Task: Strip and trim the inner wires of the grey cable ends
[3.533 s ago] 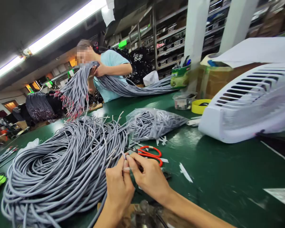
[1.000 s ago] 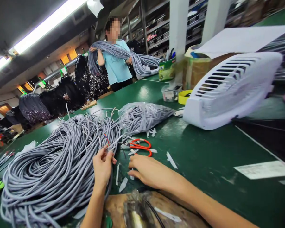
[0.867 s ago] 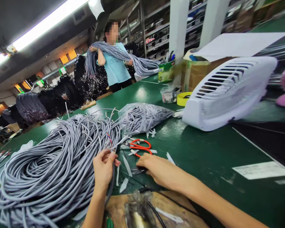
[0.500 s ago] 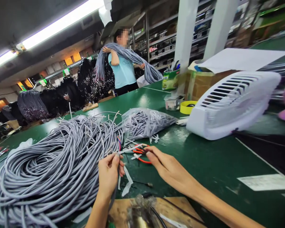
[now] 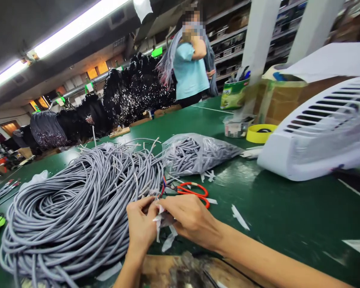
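Note:
My left hand (image 5: 142,226) is closed in a pinch on a grey cable, whose end shows thin red and blue wires (image 5: 163,186). Against it, my right hand (image 5: 189,216) is closed too, its fingertips at the same spot on a white strip (image 5: 158,224) that hangs between the hands. The fingers hide most of the cable end. Just beyond my right hand, scissors with orange-red handles (image 5: 195,194) lie on the green table. To the left spreads a large coil of grey cables (image 5: 78,208), close beside my left hand.
Behind the hands lies a clear plastic bag of short grey pieces (image 5: 201,154). A white fan-like housing (image 5: 315,132), yellow tape roll (image 5: 259,133) and green can (image 5: 234,94) stand right. A wooden board (image 5: 156,268) is in front. A co-worker (image 5: 190,76) carries cables behind the table.
My right hand has left the scissors, which now lie on the table, and moved left to meet my left hand. The view has shifted, and the co-worker has moved right with the cables.

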The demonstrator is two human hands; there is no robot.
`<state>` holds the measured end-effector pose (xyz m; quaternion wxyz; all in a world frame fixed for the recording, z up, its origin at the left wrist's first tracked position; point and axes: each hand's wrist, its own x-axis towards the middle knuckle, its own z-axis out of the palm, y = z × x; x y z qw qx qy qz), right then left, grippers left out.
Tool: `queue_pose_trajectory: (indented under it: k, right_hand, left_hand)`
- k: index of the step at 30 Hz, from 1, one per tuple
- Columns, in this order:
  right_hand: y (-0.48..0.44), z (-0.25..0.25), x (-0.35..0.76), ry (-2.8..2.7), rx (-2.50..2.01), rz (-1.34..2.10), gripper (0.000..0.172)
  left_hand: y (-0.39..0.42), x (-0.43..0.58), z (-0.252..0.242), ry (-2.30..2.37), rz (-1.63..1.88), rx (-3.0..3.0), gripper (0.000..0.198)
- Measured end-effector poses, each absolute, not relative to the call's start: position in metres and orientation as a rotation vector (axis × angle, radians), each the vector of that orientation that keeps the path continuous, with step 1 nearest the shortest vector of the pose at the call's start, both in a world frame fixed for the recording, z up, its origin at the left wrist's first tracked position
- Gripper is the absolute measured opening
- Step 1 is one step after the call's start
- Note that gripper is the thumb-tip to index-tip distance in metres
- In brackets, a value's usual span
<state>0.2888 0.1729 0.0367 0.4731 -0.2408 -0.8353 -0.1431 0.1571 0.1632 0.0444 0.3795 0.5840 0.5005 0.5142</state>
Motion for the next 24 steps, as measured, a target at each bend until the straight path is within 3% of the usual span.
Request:
queue_pose_trajectory:
  k: [3,6,9,17,24]
  right_hand:
    - [0.177,0.035,0.296,-1.940,-0.877,-0.325,0.021]
    - [0.180,0.034,0.301,-1.834,-1.158,-0.427,0.032]
    - [0.177,0.031,0.297,-1.840,-1.134,-0.497,0.042]
    - [0.171,0.030,0.290,-1.829,-1.079,-0.571,0.047]
    - [0.170,0.029,0.299,-1.798,-1.064,-0.290,0.046]
  left_hand:
    - [0.164,0.158,0.048,1.183,1.284,1.282,0.033]
    - [0.163,0.159,0.050,1.121,1.290,1.193,0.041]
    - [0.161,0.161,0.049,1.130,1.286,1.245,0.045]
    - [0.156,0.165,0.046,1.154,1.232,1.344,0.045]
    - [0.156,0.167,0.048,1.157,1.227,1.321,0.044]
